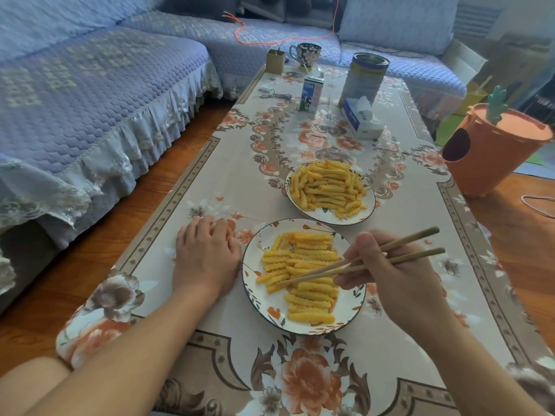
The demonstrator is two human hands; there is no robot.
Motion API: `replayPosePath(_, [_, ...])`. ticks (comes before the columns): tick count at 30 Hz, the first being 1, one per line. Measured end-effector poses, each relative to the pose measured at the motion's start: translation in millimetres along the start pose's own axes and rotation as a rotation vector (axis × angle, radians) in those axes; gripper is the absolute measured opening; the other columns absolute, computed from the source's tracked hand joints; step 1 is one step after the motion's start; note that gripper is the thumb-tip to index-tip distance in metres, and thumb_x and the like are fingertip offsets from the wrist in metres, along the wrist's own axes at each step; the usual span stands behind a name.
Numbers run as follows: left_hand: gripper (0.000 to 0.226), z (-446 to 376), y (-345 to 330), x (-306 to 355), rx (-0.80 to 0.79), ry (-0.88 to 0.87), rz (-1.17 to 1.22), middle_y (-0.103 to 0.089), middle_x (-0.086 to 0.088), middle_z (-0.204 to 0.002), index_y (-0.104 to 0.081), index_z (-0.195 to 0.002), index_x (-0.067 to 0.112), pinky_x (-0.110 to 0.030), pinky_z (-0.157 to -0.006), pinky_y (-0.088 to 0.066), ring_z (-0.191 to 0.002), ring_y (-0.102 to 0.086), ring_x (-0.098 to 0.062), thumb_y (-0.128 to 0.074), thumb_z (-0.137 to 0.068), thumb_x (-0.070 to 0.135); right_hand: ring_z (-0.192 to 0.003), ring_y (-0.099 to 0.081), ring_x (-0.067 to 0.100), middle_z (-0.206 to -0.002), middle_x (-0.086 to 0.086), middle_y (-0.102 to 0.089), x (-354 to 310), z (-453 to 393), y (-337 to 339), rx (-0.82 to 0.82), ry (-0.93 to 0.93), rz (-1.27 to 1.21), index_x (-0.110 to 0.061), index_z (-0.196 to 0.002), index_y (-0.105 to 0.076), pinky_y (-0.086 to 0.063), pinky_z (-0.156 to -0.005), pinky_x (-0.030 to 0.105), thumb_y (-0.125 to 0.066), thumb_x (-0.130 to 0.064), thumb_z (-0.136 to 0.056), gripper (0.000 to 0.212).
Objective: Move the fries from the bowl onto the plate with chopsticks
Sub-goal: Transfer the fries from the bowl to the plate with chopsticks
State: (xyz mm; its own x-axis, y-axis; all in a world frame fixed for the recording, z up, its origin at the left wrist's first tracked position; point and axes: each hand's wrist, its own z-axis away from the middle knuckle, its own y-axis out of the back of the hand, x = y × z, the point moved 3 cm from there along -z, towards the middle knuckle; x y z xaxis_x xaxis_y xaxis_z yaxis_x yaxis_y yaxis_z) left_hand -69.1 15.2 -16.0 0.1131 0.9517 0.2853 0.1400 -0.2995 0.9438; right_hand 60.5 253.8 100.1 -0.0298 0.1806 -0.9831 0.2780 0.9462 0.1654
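A white floral plate [255,271] lies near me and carries several crinkle-cut fries [303,295]. Behind it a white bowl [357,216] holds a heap of fries [327,187]. My right hand [396,277] grips a pair of wooden chopsticks [354,264]. Their tips reach down to the fries on the plate's left half. I cannot tell whether a fry is pinched between the tips. My left hand [204,253] rests flat on the tablecloth, just left of the plate's rim.
The low table [210,181] has a floral cloth. At its far end stand a milk carton [310,94], a tall tin [362,78], a tissue pack [360,118], a mug [305,54], a small box [275,61] and scissors [274,94]. An orange bin [486,151] stands right; a sofa [90,100] runs along the left.
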Motion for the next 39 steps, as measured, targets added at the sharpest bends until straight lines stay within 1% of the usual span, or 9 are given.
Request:
replayPosePath(5, [0.040,-1,-3,-1,0.006,-0.006,-0.009,-0.053,-0.015,-0.145,-0.060,-0.134,0.017,-0.051,-0.120,-0.028,-0.140,-0.041,-0.033,-0.046,-0.099,0.033,-0.057,-0.073,0.034,-0.067,0.024,-0.069,-12,-7,2,0.078,0.043,-0.069,0.004,-0.085,-0.066,-0.063,-0.056,0.037,-0.052,-0.032,-0.093,0.039])
replayPosePath(9, [0.040,-1,-4,-1,0.010,-0.005,0.000,-0.052,-0.015,-0.146,-0.060,-0.134,0.017,-0.050,-0.122,-0.025,-0.141,-0.039,-0.033,-0.046,-0.100,0.033,-0.062,-0.075,0.030,-0.069,0.016,-0.074,-16,-47,9,0.293,0.093,-0.057,-0.004,-0.088,-0.069,-0.064,-0.060,0.033,-0.053,-0.042,-0.097,0.043])
replayPosePath(12, [0.040,-1,-4,-1,0.013,-0.004,0.000,-0.053,-0.014,-0.145,-0.060,-0.133,0.017,-0.050,-0.121,-0.026,-0.141,-0.040,-0.033,-0.046,-0.099,0.033,-0.062,-0.076,0.027,-0.069,0.015,-0.074,-4,-82,6,0.385,0.081,0.002,-0.007,-0.085,-0.071,-0.065,-0.065,0.042,-0.056,-0.035,-0.104,0.037])
replayPosePath(17, [0.041,-1,-3,-2,0.008,-0.005,-0.003,-0.054,-0.014,-0.144,-0.060,-0.133,0.017,-0.050,-0.121,-0.027,-0.139,-0.041,-0.033,-0.046,-0.099,0.034,-0.060,-0.075,0.020,-0.065,0.008,-0.073,9,-107,-12,0.366,0.102,0.163,-0.016,-0.079,-0.070,-0.065,-0.066,0.046,-0.057,-0.035,-0.104,0.034])
replayPosePath(21, [0.043,-1,-1,-1,-0.003,-0.005,-0.006,-0.051,-0.014,-0.147,-0.058,-0.136,0.018,-0.050,-0.122,-0.025,-0.142,-0.038,-0.032,-0.044,-0.099,0.036,-0.060,-0.075,0.026,-0.066,0.012,-0.073,-1,-98,-2,0.400,0.074,0.094,-0.010,-0.082,-0.070,-0.065,-0.066,0.046,-0.054,-0.034,-0.106,0.037])
replayPosePath(23, [0.043,-2,-2,-1,-0.007,-0.001,-0.006,-0.050,-0.013,-0.148,-0.057,-0.136,0.019,-0.049,-0.122,-0.024,-0.142,-0.038,-0.031,-0.044,-0.099,0.036,-0.061,-0.075,0.030,-0.065,0.014,-0.072,-15,-85,8,0.353,0.074,0.032,-0.005,-0.084,-0.070,-0.065,-0.064,0.044,-0.051,-0.034,-0.107,0.042])
replayPosePath(30, [0.042,-1,-1,-1,-0.008,-0.002,-0.013,-0.050,-0.014,-0.148,-0.058,-0.136,0.018,-0.050,-0.122,-0.024,-0.142,-0.038,-0.032,-0.045,-0.099,0.036,-0.059,-0.073,0.033,-0.066,0.021,-0.070,-38,-19,-4,-0.232,0.027,0.108,0.000,-0.080,-0.069,-0.062,-0.058,0.033,-0.050,-0.035,-0.094,0.042])
replayPosePath(35, [0.042,-1,-2,-1,-0.003,-0.003,-0.013,-0.051,-0.015,-0.147,-0.058,-0.135,0.017,-0.051,-0.121,-0.026,-0.141,-0.039,-0.033,-0.045,-0.099,0.035,-0.062,-0.074,0.027,-0.068,0.018,-0.069,-21,-7,-9,-0.300,0.068,0.165,-0.005,-0.082,-0.069,-0.060,-0.060,0.029,-0.051,-0.035,-0.095,0.037])
replayPosePath(39, [0.041,0,-1,-1,0.010,-0.007,-0.013,-0.054,-0.015,-0.144,-0.060,-0.133,0.016,-0.051,-0.120,-0.029,-0.138,-0.042,-0.033,-0.046,-0.099,0.033,-0.063,-0.074,0.026,-0.068,0.015,-0.071,-18,-7,-5,-0.295,0.077,0.197,-0.007,-0.084,-0.071,-0.062,-0.063,0.039,-0.054,-0.037,-0.095,0.036])
